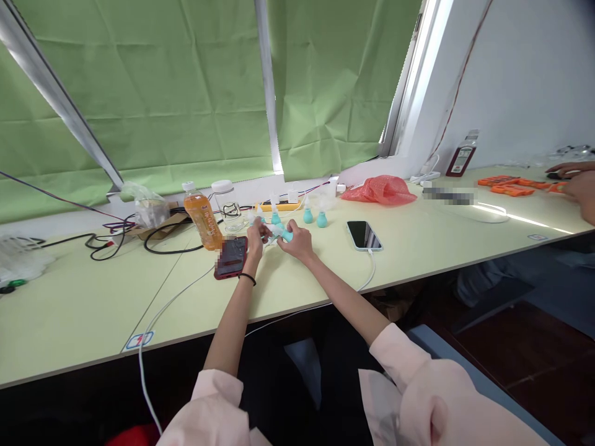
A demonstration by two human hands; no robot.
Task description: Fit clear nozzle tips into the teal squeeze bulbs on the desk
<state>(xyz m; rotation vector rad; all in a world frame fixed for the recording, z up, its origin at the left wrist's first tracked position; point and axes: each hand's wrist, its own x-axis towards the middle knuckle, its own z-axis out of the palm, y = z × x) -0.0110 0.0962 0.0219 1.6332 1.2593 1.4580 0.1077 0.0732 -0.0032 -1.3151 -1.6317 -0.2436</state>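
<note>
Above the table, my right hand (299, 243) is closed around a teal squeeze bulb (287, 236). My left hand (255, 238) pinches the whitish, translucent tip (274, 230) at the bulb's other end; fingers hide part of where the two pieces meet. Just behind my hands stand similar teal bulbs with clear tips, among them one bulb (308, 215) and another bulb (322, 219) to the right. A dark red-edged phone (231, 257) lies beside my left wrist.
An orange drink bottle (202, 217) and a clear jar (227, 207) stand left of my hands. To the right lie a cabled phone (364, 235) and red bubble wrap (380, 190). Farther right, another person's hand (579, 186) is near orange pieces (511, 184). Black cables (174, 249) run along the back left.
</note>
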